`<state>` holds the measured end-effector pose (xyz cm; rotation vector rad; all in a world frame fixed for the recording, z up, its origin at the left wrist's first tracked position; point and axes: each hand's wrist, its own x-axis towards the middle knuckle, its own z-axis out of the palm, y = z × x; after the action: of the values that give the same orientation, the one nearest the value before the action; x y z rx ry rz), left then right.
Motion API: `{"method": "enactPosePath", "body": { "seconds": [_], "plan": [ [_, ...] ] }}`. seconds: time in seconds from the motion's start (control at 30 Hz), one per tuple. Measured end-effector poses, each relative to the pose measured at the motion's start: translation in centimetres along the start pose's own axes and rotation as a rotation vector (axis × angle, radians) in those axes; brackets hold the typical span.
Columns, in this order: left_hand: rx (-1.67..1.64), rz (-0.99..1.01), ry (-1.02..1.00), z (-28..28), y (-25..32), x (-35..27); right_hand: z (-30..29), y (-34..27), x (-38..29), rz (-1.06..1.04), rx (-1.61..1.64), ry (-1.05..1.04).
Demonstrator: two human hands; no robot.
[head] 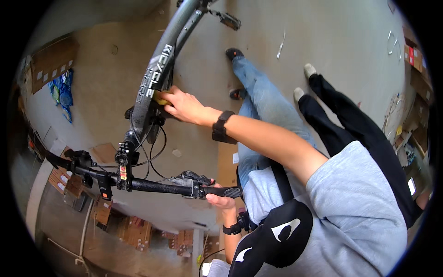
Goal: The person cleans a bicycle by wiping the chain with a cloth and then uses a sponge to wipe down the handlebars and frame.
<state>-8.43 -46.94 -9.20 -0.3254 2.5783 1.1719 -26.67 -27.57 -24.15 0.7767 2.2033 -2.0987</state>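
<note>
My right hand [185, 105] presses a yellow cloth or sponge [161, 98] against the grey bicycle frame [157, 69], near its white lettering. Most of the yellow piece is hidden by my fingers. My left hand [223, 201] holds the black grip [221, 191] at the near end of the handlebar [155, 187], beside the brake lever and its clamp [195, 181]. The stem [123, 159] joins the bar to the frame, and black cables [164, 145] loop beside it. A pedal [229, 21] shows at the top.
Close behind me stands another person in black trousers [346, 110] and pale shoes. Cardboard boxes [135, 232] stand along the lower edge, with a flat cardboard piece [104, 152] on the floor. Blue plastic wrapping [62, 91] lies at far left. Shelves with boxes [417, 62] line the right.
</note>
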Motion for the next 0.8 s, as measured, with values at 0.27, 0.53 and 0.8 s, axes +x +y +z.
{"method": "enactPosePath", "body": {
  "seconds": [0.27,0.53,0.8],
  "plan": [
    [0.099,0.096,-0.054,0.0,0.4,0.2,-7.5,7.3,-6.2,0.187,-0.310,-0.011],
    [0.095,-0.023,-0.291,-1.1,4.8,2.1,-18.5,1.8,-12.0,0.449,-0.167,0.051],
    [0.032,-0.187,-0.496,1.1,4.2,3.7,-29.0,4.3,-16.9,0.516,-0.498,0.072]
  ]
}}
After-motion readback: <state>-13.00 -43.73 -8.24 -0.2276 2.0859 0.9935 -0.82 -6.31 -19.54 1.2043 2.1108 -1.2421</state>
